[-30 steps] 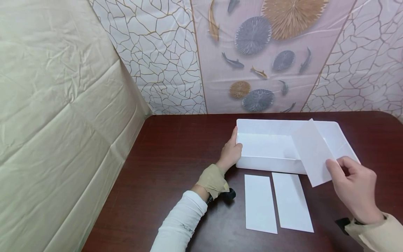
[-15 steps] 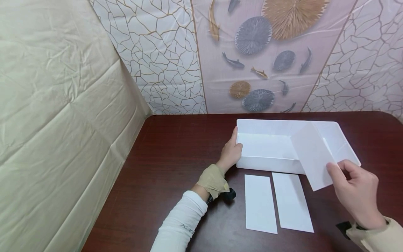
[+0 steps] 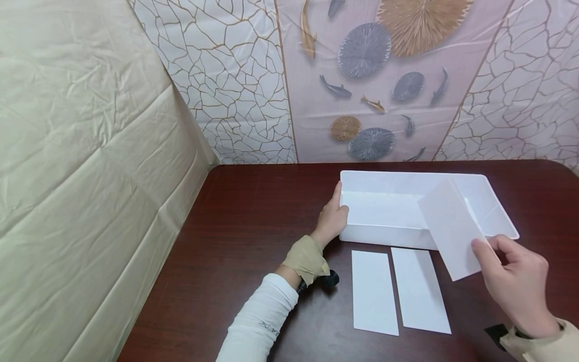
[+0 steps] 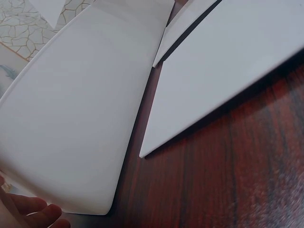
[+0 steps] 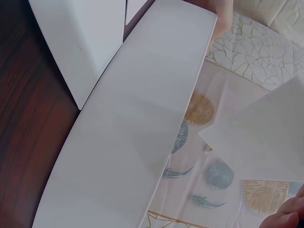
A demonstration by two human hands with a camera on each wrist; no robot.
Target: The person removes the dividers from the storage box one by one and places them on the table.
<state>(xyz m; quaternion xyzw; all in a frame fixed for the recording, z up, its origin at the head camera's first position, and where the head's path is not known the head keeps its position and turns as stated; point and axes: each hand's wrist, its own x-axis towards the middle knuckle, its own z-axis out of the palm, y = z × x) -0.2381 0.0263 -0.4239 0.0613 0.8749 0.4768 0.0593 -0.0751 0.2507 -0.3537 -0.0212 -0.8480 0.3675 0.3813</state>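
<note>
A long white open box (image 3: 384,234) rests on the table. My left hand (image 3: 331,221) grips its left end, thumb over the near rim and fingers along the outside of the end wall; the left wrist view shows the curled fingers (image 4: 40,213) at the box's corner. Between thumb and fingers, my right hand (image 3: 517,281) pinches one edge of a thin white rectangular board (image 3: 452,229). This board is raised and tilted, overlapping the right part of the box in the head view. In the right wrist view, the held board (image 5: 266,133) appears above the box wall (image 5: 118,114).
Two more white rectangular boards lie flat before the box, a left one (image 3: 374,292) and a right one (image 3: 420,291), with a narrow gap between them. Behind the dark red-brown table (image 3: 253,211) hangs a patterned cloth (image 3: 244,90). A cream cloth (image 3: 99,176) covers the left side.
My right hand has shifted slightly down and to the right, taking the pinched board with it. The left hand, the box and the two flat boards stay in place.
</note>
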